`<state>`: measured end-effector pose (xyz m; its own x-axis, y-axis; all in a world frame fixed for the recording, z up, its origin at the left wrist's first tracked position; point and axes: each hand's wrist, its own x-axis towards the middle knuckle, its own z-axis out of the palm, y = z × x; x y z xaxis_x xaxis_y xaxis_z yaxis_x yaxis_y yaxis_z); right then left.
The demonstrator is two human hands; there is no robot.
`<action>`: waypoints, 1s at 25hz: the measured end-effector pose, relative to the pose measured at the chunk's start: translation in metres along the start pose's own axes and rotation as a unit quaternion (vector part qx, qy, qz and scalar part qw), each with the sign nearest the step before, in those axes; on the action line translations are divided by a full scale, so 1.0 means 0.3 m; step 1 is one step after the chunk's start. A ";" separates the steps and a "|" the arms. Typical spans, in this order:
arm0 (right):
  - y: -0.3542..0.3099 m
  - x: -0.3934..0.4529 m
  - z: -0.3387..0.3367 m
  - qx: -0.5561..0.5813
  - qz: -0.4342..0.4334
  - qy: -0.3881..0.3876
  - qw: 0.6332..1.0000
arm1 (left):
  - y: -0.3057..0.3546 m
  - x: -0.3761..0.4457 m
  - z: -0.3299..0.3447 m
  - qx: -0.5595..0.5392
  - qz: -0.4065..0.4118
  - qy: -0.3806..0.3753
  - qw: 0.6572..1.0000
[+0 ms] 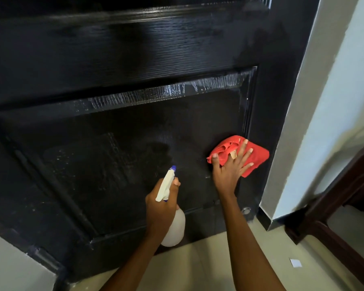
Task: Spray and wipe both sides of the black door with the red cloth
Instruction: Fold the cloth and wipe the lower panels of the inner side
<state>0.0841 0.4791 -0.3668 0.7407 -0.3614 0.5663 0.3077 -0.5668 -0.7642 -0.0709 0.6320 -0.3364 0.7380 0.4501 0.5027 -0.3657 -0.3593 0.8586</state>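
Both hands busy: right hand (229, 171) flat, hiding red cloth (259, 156); left hand (160, 208) grips half-hidden spray bottle (174, 229).

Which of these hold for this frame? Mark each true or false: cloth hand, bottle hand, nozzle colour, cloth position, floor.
1. The right hand presses the red cloth flat against the black door. True.
2. The spray bottle stands on the floor. False: the left hand grips it in the air.
3. The bottle's nozzle tip is blue. True.
4. The cloth sits at the left edge of the lower panel. False: it is at the panel's right edge.
5. A small white scrap lies on the floor to the right. True.
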 end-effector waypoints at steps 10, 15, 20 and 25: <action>-0.087 -0.026 0.007 0.256 0.075 0.124 0.956 | 0.032 -0.008 -0.046 0.001 -0.061 -0.032 0.998; -0.171 -0.037 0.011 0.151 -0.093 0.045 0.983 | 0.028 0.020 -0.084 0.038 -0.048 -0.002 0.998; -0.139 -0.061 0.001 0.155 -0.076 0.027 0.985 | 0.002 0.037 -0.116 0.067 -0.097 -0.021 0.993; -0.081 -0.194 0.019 0.265 0.177 0.016 0.948 | 0.005 0.039 -0.138 0.059 -0.145 -0.062 0.986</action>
<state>0.0370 0.5181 -0.3829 0.8379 -0.4862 0.2481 0.3064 0.0427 -0.9510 -0.0864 0.6707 -0.3251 0.8679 0.4477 0.2153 -0.0660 -0.3256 0.9432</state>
